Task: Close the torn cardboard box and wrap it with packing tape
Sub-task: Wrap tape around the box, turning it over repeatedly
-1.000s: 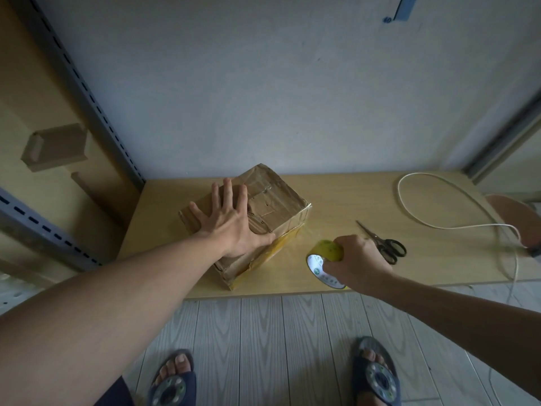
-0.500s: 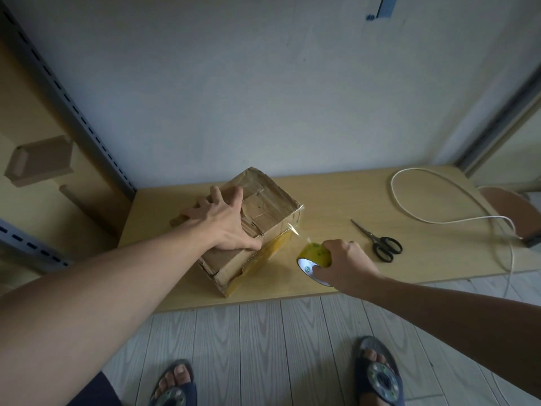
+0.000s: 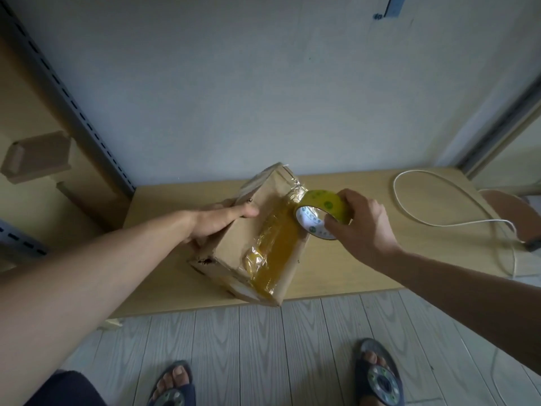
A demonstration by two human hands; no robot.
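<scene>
The worn cardboard box (image 3: 234, 253) is tipped up over the front of the low wooden table (image 3: 336, 265), one face turned towards me. A wrinkled band of yellow tape (image 3: 275, 244) runs along that face and over its near corner. My left hand (image 3: 216, 224) grips the box's left side, thumb on the upturned face, fingers hidden behind. My right hand (image 3: 360, 227) grips the yellow tape roll (image 3: 320, 212) at the box's upper right edge, where the tape leaves the roll.
A white cable (image 3: 439, 221) loops over the right part of the table. A perforated metal shelf post (image 3: 73, 104) rises at the left against the grey wall. My feet in sandals (image 3: 377, 376) stand on the plank floor below the table edge.
The box has been tipped up, so a taped face is turned towards me. My left hand went from pressing on its top to gripping its side. My right hand carried the roll up to the box's upper edge.
</scene>
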